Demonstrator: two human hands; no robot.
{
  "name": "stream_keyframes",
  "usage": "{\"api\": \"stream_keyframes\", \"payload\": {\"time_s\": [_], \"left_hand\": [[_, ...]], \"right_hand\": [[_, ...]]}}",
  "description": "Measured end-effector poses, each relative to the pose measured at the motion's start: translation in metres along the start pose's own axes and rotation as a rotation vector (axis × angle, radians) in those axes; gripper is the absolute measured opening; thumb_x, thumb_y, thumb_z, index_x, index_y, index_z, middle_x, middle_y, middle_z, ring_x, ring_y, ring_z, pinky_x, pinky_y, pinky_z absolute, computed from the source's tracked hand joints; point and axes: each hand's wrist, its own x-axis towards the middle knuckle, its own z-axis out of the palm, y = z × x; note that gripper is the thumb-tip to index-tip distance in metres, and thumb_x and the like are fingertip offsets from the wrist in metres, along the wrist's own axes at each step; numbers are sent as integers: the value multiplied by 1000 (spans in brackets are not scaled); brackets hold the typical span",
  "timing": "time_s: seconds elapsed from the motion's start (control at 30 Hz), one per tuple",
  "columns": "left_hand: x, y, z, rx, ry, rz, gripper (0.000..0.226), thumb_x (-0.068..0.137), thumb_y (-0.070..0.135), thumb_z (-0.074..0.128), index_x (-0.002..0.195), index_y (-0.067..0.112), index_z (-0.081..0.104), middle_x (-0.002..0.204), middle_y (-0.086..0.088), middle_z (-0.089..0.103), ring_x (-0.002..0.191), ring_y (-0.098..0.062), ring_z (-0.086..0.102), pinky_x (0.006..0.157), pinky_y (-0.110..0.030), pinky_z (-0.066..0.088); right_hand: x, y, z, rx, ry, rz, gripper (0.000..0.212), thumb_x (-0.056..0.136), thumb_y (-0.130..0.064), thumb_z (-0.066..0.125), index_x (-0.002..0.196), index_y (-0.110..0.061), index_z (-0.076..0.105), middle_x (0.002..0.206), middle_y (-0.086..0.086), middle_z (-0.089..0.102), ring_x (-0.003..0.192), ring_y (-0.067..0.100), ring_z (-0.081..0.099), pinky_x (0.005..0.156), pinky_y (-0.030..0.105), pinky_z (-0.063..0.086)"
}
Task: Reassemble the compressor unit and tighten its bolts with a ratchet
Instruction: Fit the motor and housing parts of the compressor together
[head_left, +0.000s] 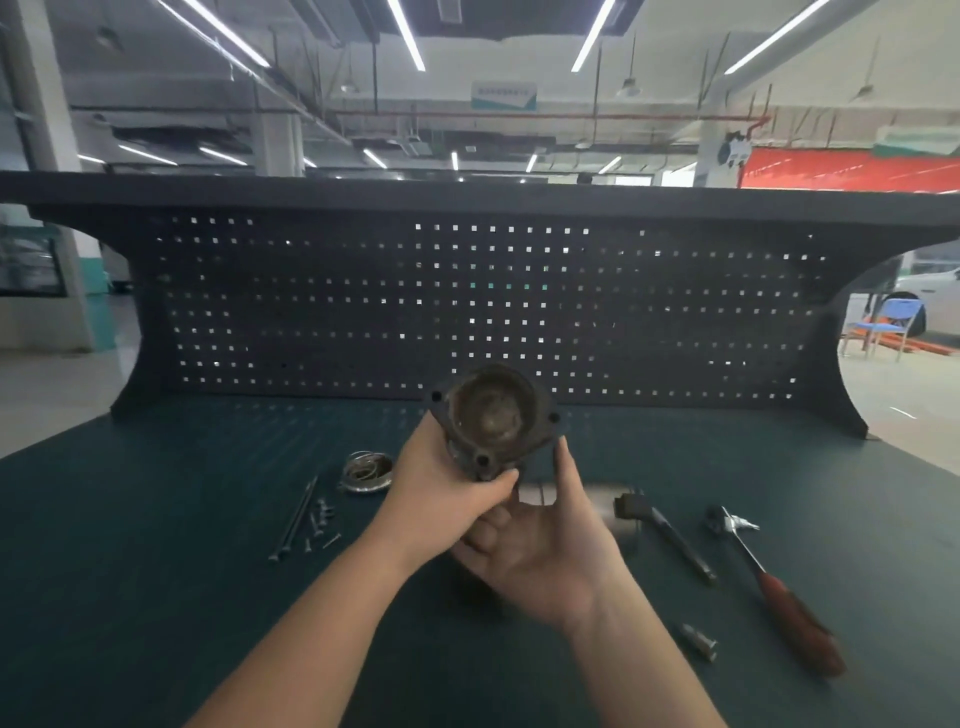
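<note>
Compressor housing (488, 418) is held up at frame centre above the tabletop (156, 519), its open cup facing the camera. Left to right: long bolts (296, 519) and a round part (366, 472) lie unfitted at centre-left; the left hand (447, 488) grips the flange; the right hand (545, 551), fingers loosely spread, cradles it below; the ratchet (769, 582) lies untouched. Likely step: inspecting and orienting. Next probably calls for seating the parts, aligning the bolt holes.

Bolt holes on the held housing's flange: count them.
3 show on the housing: upper left, right, bottom by the left hand's thumb. The hands may hide others.
</note>
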Motion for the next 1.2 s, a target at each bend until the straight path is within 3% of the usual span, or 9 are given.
{"api": "stream_keyframes", "payload": {"time_s": [0.13,0.3,0.4,0.47,0.53,0.67,0.97,1.1,1.2], "left_hand": [[-10,-2,0,-1,-120,26,53,70,5,83,118,15,63,103,5,72,101,-6,67,88,-23,52],[-8,-14,-3,-72,-318,-20,55,71,25,84,111,55,61,142,12,53,134,-5,45,110,-27,39],[7,-40,-32,-157,-350,-148,32,87,18,71,112,38,68,125,19,65,118,1,58,94,-13,44],[27,-69,-53,94,-112,-225,27,91,7,62,105,27,72,105,17,73,107,-7,64,83,-10,44],[53,-99,-71,452,77,-337,30,91,7,59,118,18,66,120,3,68,112,-16,59,87,-19,43],[94,-141,-84,777,14,-490,63,92,31,65,146,11,40,145,-11,47,129,-28,47,100,-36,44],[110,-174,-71,745,79,-520,47,90,28,68,132,8,57,130,-10,61,115,-25,59,90,-31,48],[102,-135,-59,549,260,-295,41,87,32,72,121,9,64,119,-7,64,104,-20,62,86,-29,48],[82,-85,-37,223,77,-138,35,84,26,76,116,15,68,112,-4,63,95,-12,66,84,-28,54]], "right_hand": [[4,4,-3,92,34,-61,57,90,-53,56,105,-1,73,114,18,69,96,34,70,82,45,54],[2,-11,-10,429,41,-253,42,71,-24,67,106,-1,69,106,23,70,104,35,61,88,45,47],[-8,-26,-15,456,-19,-427,39,84,-32,63,80,4,75,86,25,72,76,41,68,73,50,46],[-11,-37,-21,411,1,-528,44,88,-39,61,84,1,76,93,23,72,79,43,67,68,54,47],[-12,-43,-25,338,42,-628,40,85,-41,63,107,-9,71,106,16,72,96,38,66,68,56,52],[-5,-44,-34,214,65,-763,41,81,-32,67,116,-12,64,115,11,70,105,31,67,85,58,50],[4,-41,-51,157,160,-750,42,74,-21,73,113,-9,62,108,12,72,97,31,70,87,61,49],[3,-40,-50,142,157,-760,33,71,-20,72,101,-9,66,102,10,74,94,26,71,92,55,49],[3,-38,-48,118,235,-799,38,73,-26,73,106,-7,66,103,8,74,95,21,71,96,48,49]]}}
